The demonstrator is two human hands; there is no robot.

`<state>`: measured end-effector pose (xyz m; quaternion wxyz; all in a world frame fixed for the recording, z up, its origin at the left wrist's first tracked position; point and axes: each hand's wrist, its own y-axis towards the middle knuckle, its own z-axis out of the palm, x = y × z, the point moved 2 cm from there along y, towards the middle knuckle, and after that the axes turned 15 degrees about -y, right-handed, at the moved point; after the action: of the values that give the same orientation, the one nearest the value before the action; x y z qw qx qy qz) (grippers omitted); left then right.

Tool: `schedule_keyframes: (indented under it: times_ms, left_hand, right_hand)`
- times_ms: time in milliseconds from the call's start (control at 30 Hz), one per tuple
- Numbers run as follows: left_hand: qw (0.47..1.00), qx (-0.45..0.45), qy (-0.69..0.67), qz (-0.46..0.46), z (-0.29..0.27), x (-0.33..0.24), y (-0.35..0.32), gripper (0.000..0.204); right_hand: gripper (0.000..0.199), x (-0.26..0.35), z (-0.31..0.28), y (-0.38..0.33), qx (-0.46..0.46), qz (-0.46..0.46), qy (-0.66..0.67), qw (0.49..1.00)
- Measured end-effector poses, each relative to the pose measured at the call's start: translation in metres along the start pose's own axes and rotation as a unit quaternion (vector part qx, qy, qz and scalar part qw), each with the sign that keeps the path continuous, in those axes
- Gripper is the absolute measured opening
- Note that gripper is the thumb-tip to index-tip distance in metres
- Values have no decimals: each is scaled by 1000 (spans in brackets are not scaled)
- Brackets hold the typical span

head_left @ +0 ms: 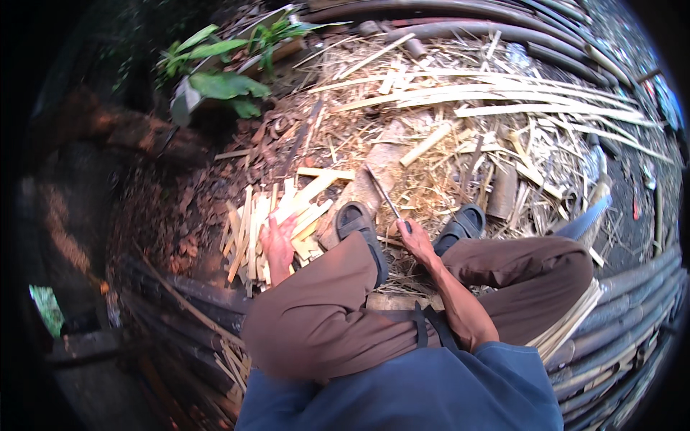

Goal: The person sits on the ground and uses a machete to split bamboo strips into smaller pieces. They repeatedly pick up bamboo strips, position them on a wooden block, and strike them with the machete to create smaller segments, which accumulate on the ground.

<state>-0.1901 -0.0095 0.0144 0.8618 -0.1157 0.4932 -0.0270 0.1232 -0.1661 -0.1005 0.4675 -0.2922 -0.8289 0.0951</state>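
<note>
My left hand [278, 243] rests at a loose pile of short, pale split bamboo pieces [249, 233], left of my left foot. Its fingers look spread, and nothing shows firmly held in them. My right hand [417, 241] is closed round the handle of a long knife [384, 192], between my two sandalled feet. The blade points away and slightly left, above a worn wooden log [388, 147] that lies on the ground. A longer bamboo piece [425, 144] lies just right of the log.
Long bamboo strips [496, 93] lie across the shavings farther off. A saw [586, 218] with a bluish blade is at the right, near a short bamboo tube [502, 191]. Stacked bamboo poles [622, 316] flank me, and green leaves [226, 85] stand at far left.
</note>
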Motion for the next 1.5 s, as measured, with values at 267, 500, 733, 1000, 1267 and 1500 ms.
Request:
schedule_keyframes:
  times_ms: [267,500,733,1000,1267,1500]
  left_hand:
    - [911,-211,315,161,-125,-22,1,45]
    - [907,22,415,-64,37,94,77,37]
    - [803,57,587,88,29,170,181,37]
    - [974,-1,216,64,97,108,108,102]
    - [995,64,78,-9,122,113,44,54]
    - [949,44,305,60,117,83,12,41]
  right_hand:
    - [47,-12,20,6,-12,-26,27,999]
    - [39,-14,0,1,49,37,76,995]
    - [33,-32,23,5,32,-17,21,999]
    - [39,-28,25,-7,41,46,55,997]
    - [39,49,-18,-23,12,6,-20,1000]
    - [34,96,-12,-44,42,-72,16,996]
